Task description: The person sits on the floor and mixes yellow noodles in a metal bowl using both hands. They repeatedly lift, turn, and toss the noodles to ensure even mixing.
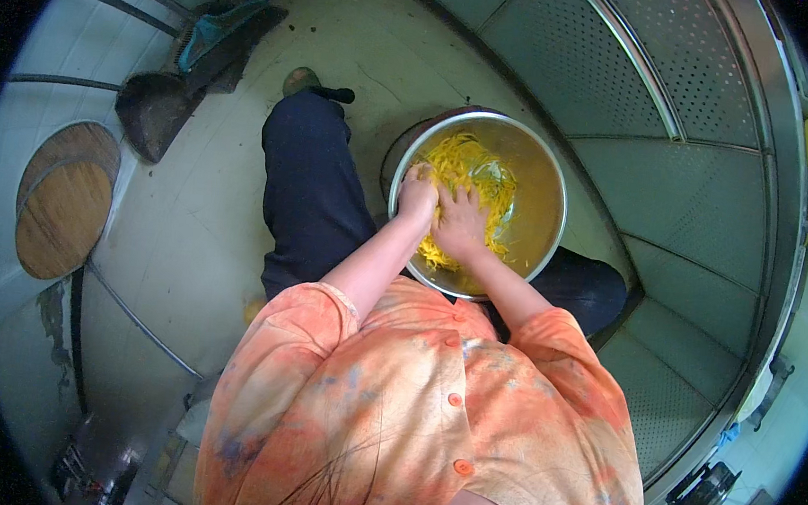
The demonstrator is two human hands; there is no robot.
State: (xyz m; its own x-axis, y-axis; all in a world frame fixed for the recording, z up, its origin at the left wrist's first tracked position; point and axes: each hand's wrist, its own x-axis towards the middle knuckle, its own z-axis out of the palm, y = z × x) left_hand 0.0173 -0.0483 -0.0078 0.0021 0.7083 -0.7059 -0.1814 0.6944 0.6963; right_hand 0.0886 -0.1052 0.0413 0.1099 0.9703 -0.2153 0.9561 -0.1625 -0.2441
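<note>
A large round metal bowl point(541, 192) stands between my legs, with yellow shredded food point(459, 151) spread over its left and middle parts. Some greenish shreds lie near the middle of the heap. My left hand point(419, 195) is inside the bowl by its left wall, fingers curled into the shreds; what lies under them is hidden. Beside it, my right hand point(460, 221) rests on the shreds with its fingers spread. The two hands touch or nearly touch. A dark round object shows partly beneath the bowl.
Metal cabinets with perforated doors point(590, 61) run along the right. At the left, two round wooden boards point(65, 219) lean by the wall, near a dark dustpan point(155, 115). A counter edge point(780, 310) curves along the far right.
</note>
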